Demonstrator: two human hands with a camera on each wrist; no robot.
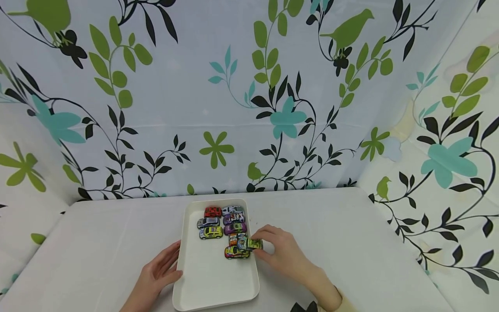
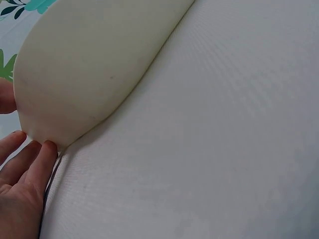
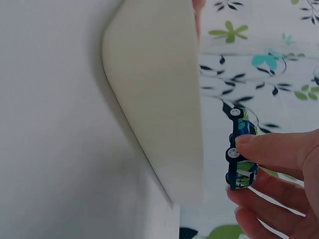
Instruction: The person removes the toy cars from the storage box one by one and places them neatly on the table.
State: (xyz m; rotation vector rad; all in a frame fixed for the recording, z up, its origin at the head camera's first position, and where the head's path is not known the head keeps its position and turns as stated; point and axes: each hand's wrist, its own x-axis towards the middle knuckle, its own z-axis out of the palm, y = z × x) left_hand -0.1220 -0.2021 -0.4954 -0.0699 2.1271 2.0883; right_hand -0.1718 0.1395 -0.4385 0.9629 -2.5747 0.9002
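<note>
My right hand (image 1: 286, 251) pinches a green-and-blue patterned toy car (image 3: 245, 175) between thumb and fingers, over the right rim of a white tray (image 1: 210, 277). In the head view it partly hides an orange toy car (image 1: 232, 238), and a yellow-and-red toy car (image 1: 236, 253) lies just nearer me. On the tray's left side, my left hand (image 1: 156, 271) holds the wall, thumb at the rim and fingers along the outside. The left wrist view shows these fingertips (image 2: 49, 145) against the tray's outer wall.
Farther up the tray stand a red car (image 1: 212, 211), a purple car (image 1: 235, 228), a yellow car (image 1: 211, 233) and several others, roughly in two columns. The tray rests on a white-covered table (image 1: 331, 225). Leaf-and-bird patterned cloth (image 1: 175, 99) hangs behind and at the sides.
</note>
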